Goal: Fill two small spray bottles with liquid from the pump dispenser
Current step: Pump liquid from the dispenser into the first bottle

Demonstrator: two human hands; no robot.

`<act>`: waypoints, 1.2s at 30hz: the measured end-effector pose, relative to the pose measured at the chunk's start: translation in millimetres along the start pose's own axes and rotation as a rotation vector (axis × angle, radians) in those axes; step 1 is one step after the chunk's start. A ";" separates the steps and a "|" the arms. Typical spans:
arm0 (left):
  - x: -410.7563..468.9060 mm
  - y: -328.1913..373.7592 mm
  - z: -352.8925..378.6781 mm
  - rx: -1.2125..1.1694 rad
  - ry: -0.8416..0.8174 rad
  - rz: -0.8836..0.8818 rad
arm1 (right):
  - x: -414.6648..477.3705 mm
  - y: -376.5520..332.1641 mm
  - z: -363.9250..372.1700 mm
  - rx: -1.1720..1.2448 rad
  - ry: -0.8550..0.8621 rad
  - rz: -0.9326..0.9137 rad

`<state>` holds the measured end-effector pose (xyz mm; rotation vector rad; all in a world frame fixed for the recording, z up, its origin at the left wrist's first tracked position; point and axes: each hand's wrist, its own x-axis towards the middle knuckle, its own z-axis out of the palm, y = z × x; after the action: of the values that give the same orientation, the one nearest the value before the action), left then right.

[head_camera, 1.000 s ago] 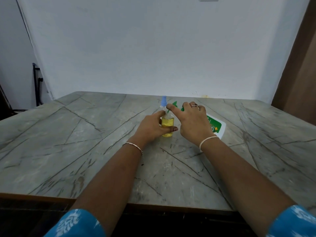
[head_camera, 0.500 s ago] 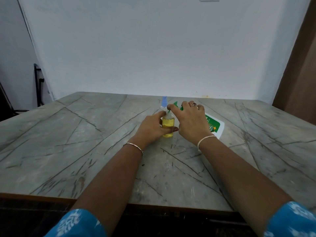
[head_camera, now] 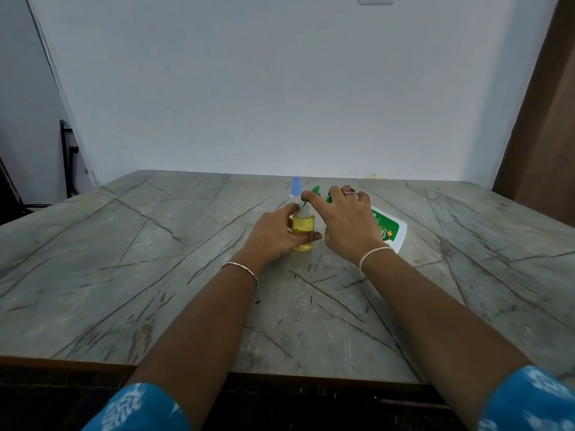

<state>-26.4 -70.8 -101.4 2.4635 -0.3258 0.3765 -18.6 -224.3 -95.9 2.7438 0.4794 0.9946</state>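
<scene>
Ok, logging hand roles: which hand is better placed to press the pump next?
Right, probably. The right hand holds the pump dispenser, finger on its green nozzle; the left hand grips the yellow-filled spray bottle.

sleeves [head_camera: 137, 409] blue, white print | left wrist thin bracelet [head_camera: 241, 267] | right wrist pale band [head_camera: 371, 255] | ring [head_camera: 351, 191], dark stone

Near spray bottle [head_camera: 303, 225]: upright on the surface [head_camera: 124, 244], between the left hand [head_camera: 273, 234] and right hand [head_camera: 345, 225].
Far spray bottle [head_camera: 296, 186]: just behind it.
Pump dispenser [head_camera: 387, 228]: right of both, leaning toward them.
</scene>
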 end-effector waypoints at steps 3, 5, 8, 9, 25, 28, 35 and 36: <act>0.4 -1.1 0.0 -0.013 0.004 0.003 | 1.9 -2.7 0.8 -0.003 0.014 0.004; 1.1 -2.1 0.4 -0.012 0.007 0.005 | 2.6 -3.9 1.4 -0.013 0.024 0.008; 2.3 -4.2 1.4 -0.006 0.013 0.009 | 2.6 -3.8 1.8 -0.009 0.029 0.005; 3.0 -5.1 2.0 -0.005 0.013 0.007 | 2.0 -2.9 1.7 -0.002 0.025 0.001; 5.3 -4.9 2.4 0.024 -0.002 -0.005 | 0.4 5.1 -2.5 0.041 -0.015 -0.027; 5.1 -3.4 2.5 0.025 -0.002 0.003 | 2.2 1.1 -1.9 0.023 -0.004 -0.013; 4.6 -3.5 1.7 0.027 -0.002 -0.005 | 0.9 2.5 0.0 0.009 -0.007 -0.023; 4.5 -3.2 1.6 0.027 -0.003 -0.005 | 0.2 3.3 -0.2 0.012 -0.007 -0.026</act>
<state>-20.8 -69.9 -102.8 2.4910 -0.3176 0.3771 -17.8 -227.3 -94.7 2.7438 0.5195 0.9784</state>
